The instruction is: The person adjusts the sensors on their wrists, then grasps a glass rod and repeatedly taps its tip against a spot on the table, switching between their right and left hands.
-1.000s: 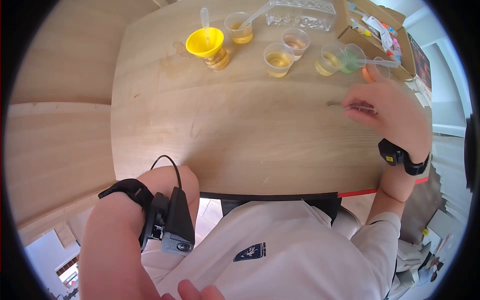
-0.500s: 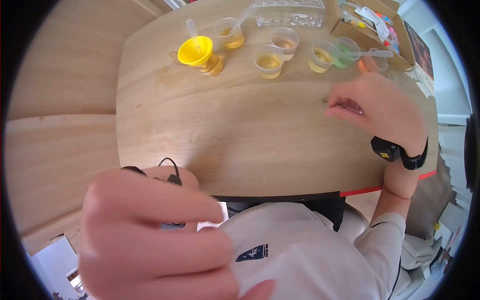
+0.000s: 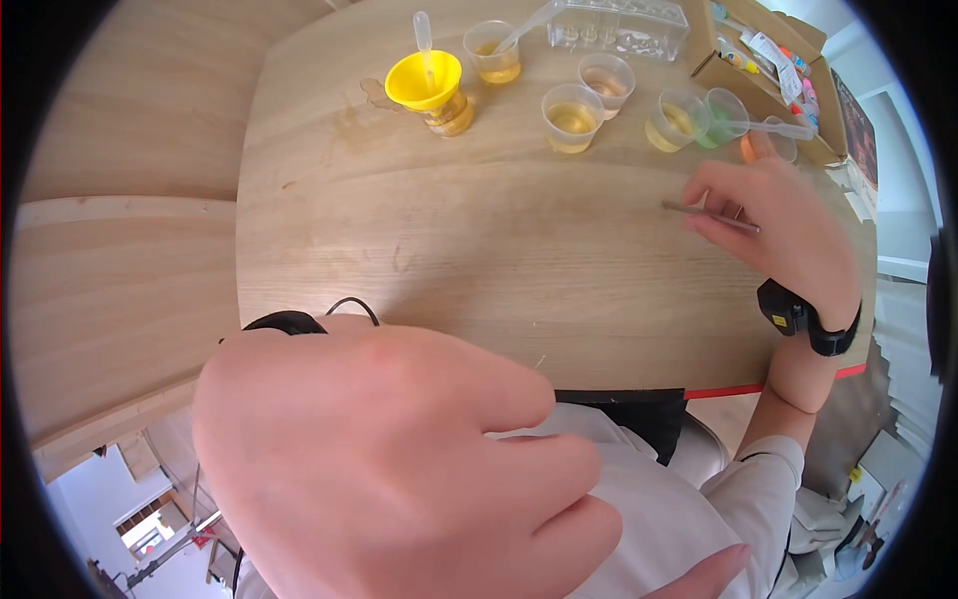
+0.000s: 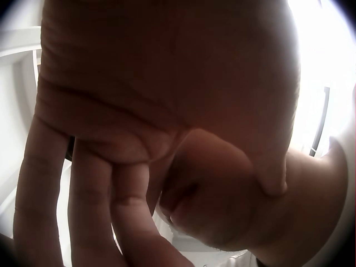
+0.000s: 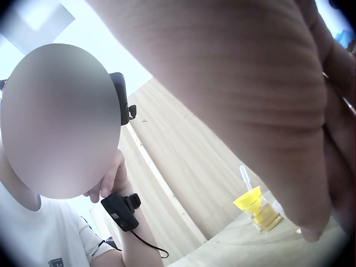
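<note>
The funnel (image 3: 407,88) (pipette (image 3: 423,34) inside) sits on a cup (image 3: 453,118), left of the box (image 3: 720,76).

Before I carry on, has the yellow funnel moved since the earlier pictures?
No. Judged against the stain on the table, the yellow funnel sits just to its right, as before.

Yellow funnel (image 3: 423,82), green-tinted cup (image 3: 721,118), perhaps orange cup (image 3: 768,146).
</note>
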A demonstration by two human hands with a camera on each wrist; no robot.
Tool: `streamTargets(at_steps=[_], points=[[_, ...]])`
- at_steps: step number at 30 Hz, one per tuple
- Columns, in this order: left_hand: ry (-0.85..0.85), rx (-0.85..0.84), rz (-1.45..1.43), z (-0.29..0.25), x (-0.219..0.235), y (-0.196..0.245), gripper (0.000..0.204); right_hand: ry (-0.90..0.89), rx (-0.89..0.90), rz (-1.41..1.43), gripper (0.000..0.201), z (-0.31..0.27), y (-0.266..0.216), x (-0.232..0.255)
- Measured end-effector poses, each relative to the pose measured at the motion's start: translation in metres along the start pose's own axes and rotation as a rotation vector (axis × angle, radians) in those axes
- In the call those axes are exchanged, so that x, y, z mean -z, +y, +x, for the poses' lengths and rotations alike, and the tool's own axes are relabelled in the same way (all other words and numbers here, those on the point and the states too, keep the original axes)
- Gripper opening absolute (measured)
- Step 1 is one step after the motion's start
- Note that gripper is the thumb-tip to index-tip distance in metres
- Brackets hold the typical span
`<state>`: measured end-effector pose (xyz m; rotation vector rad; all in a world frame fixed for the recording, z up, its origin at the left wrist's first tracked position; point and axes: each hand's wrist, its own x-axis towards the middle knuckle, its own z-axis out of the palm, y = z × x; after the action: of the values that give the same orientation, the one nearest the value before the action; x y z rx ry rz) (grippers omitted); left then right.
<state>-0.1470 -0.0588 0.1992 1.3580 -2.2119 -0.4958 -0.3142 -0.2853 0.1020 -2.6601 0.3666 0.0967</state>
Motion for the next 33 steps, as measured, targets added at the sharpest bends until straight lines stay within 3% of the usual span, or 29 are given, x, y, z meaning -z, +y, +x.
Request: streamTargets(at_steps=[7, 10, 13, 14, 15, 17, 21, 23, 24, 25, 27, 31, 33], points=[[-0.045, 0.139, 0.093, 0.011, -0.009, -0.004, 0.025, 0.073, 0.069, 0.019, 0.013, 0.0, -0.007, 0.004], [0.164, 0.196, 0.124, 0.012, -0.026, -0.06, 0.019, 0.074, 0.132, 0.028, 0.012, -0.003, -0.004, 0.004], [0.303, 0.286, 0.167, 0.013, -0.016, -0.081, 0.019, 0.074, 0.144, -0.015, 0.012, -0.009, -0.003, 0.004], [0.433, 0.476, -0.031, 0.019, -0.016, -0.073, 0.013, 0.054, 0.118, -0.03, 0.011, -0.012, -0.002, 0.005], [0.245, 0.393, 0.326, 0.019, 0.006, -0.062, 0.012, 0.053, 0.116, -0.03, 0.011, -0.012, -0.001, 0.005], [0.534, 0.472, -0.224, 0.01, -0.002, -0.091, 0.026, -0.041, 0.008, -0.074, 0.011, -0.009, 0.0, 0.006], [0.514, 0.323, -0.301, 0.006, -0.003, -0.104, 0.025, -0.028, -0.029, -0.039, 0.011, -0.006, 0.0, -0.001], [0.433, 0.376, 0.135, 0.011, -0.004, -0.085, 0.028, 0.018, 0.033, 0.0, 0.011, -0.008, 0.003, -0.003], [0.495, 0.396, 0.207, 0.005, -0.016, -0.114, 0.019, 0.025, 0.037, -0.015, 0.011, -0.01, 0.002, -0.002], [0.509, 0.392, 0.215, 0.001, -0.026, -0.116, 0.019, 0.046, 0.029, -0.003, 0.012, -0.012, 0.0, -0.002], [0.586, 0.21, 0.356, -0.001, -0.047, -0.112, 0.029, 0.069, 0.032, 0.006, 0.013, -0.016, -0.001, -0.007], [0.512, 0.239, 0.175, -0.008, -0.085, -0.119, 0.033, 0.123, -0.066, 0.106, 0.016, -0.031, 0.019, -0.021], [0.339, 0.343, 0.084, -0.018, -0.093, -0.121, 0.039, 0.122, -0.065, 0.143, 0.017, -0.029, 0.021, -0.024]])
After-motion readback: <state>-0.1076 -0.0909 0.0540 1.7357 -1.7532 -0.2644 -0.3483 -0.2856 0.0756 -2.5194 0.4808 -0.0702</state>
